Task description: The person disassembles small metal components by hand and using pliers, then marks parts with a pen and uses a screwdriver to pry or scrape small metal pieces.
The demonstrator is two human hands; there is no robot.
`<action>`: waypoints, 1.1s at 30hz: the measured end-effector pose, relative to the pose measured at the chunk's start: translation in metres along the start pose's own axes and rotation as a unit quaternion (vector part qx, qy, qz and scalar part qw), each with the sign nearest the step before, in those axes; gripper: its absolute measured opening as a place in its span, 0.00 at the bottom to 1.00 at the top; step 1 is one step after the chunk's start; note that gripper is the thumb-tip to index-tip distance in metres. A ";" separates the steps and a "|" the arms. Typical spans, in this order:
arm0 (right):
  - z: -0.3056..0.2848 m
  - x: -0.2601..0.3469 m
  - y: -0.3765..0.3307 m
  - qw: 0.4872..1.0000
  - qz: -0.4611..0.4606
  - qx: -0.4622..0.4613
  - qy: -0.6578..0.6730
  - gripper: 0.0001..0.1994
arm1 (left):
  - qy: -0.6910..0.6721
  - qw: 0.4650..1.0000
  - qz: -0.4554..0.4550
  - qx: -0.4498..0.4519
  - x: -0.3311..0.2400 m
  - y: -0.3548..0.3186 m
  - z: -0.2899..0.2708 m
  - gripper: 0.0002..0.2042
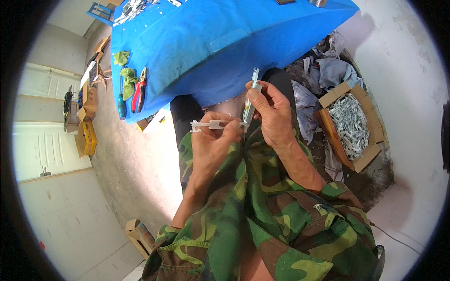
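Observation:
Over my lap, my left hand (211, 143) pinches a thin white plastic strip (215, 124) with cut-outs, lying roughly level across the fingers. My right hand (271, 108) grips a narrow pale grey-white part (248, 108), held nearly upright with its notched tip above the thumb. The inner end of the white strip meets the lower end of the upright part near my left thumb; whether they are joined I cannot tell. Both hands are closed, and some fingertips are hidden behind the parts.
A blue-covered table (187, 42) stands ahead, with red-handled pliers (139, 91), a screwdriver (121, 107), a green rag (128, 79) and a pile of small parts (133, 11). At right, a cardboard box (372, 119) holds many pale strips beside grey plastic bags (335, 72).

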State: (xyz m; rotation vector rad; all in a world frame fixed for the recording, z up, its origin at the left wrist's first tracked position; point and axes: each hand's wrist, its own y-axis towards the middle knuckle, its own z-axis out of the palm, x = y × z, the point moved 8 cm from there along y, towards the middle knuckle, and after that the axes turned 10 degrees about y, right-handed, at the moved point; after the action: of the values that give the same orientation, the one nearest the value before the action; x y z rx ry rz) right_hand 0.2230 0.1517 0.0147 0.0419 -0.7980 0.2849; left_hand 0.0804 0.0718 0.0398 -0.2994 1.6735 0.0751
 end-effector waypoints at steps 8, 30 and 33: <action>0.005 0.009 -0.001 0.999 -0.019 0.033 -0.030 0.14 | 0.037 0.997 -0.072 0.001 0.008 0.000 0.001 0.06; 0.007 0.017 -0.001 0.994 -0.084 -0.043 -0.062 0.13 | 0.356 0.867 0.343 -0.068 -0.053 -0.031 0.019 0.06; 0.003 0.012 0.000 0.993 -0.086 -0.062 -0.047 0.13 | 0.399 0.833 0.377 -0.063 -0.060 -0.035 0.026 0.10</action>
State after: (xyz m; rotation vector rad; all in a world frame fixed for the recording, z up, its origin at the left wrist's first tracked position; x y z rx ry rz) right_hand 0.2293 0.1540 0.0254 0.0074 -0.8977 0.0698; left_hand 0.1199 0.0530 0.0998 0.3128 2.5463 0.7402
